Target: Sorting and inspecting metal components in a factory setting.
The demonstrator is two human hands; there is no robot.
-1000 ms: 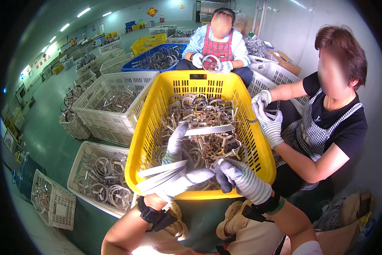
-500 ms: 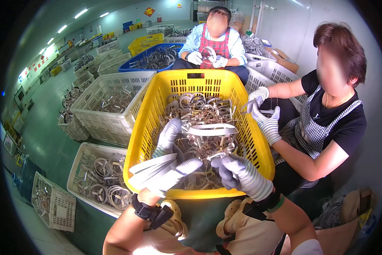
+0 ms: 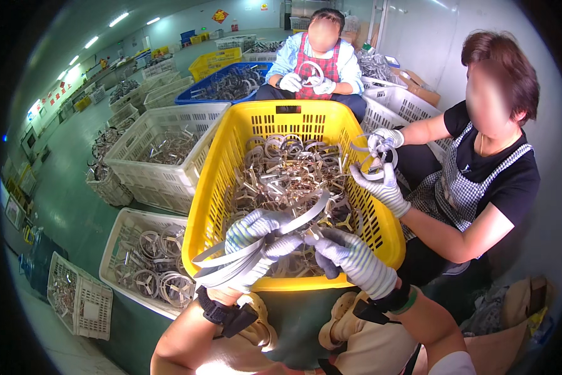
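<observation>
My left hand point(image 3: 256, 240), in a striped knit glove, is closed on several pale curved metal bands point(image 3: 227, 267). One more curved band point(image 3: 311, 214) sticks out past its fingers, up and to the right. Close beside it my right hand point(image 3: 356, 259), gloved alike, has its thumb and fingers pinched together; a small pale end shows at the fingertips, its kind unclear. Both hands are over the near end of a yellow basket point(image 3: 209, 203), which holds a tangle of metal rings and thin strips point(image 3: 287, 172).
A co-worker point(image 3: 465, 181) at the right and another point(image 3: 315, 62) beyond the basket handle rings with gloved hands. White crates point(image 3: 162, 178) stand at the left, a low white crate point(image 3: 121, 234) with spoked rings nearer, and a blue crate point(image 3: 184, 97) farther back.
My left hand's raised fingers have closed over the bands. The single band has swung from lying level above the heap to slanting out of my left hand. Both co-workers' rings have turned.
</observation>
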